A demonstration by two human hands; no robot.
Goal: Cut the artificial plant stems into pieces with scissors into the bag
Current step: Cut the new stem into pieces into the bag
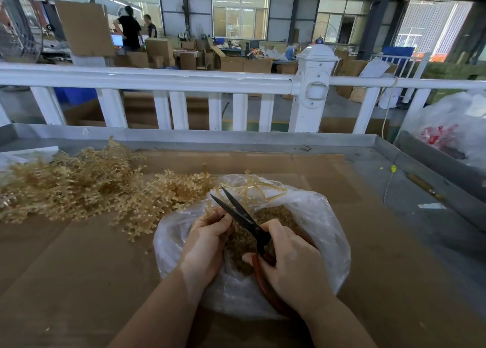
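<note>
A clear plastic bag (323, 216) lies open on the cardboard in front of me, with cut tan pieces (273, 213) inside it. My left hand (207, 245) grips a tan artificial plant stem (252, 187) over the bag's mouth. My right hand (292, 263) holds the red handles of the black-bladed scissors (236, 211). The blades stand apart, pointing up and left across the stem. A big heap of uncut tan stems (79, 187) lies to the left of the bag.
Brown cardboard (394, 268) covers a grey metal table with a raised rim (236, 138). A white railing (157, 80) runs behind it. A plastic bag with red contents (452, 129) sits at far right. A yellow-tipped string (393, 169) lies right of the bag.
</note>
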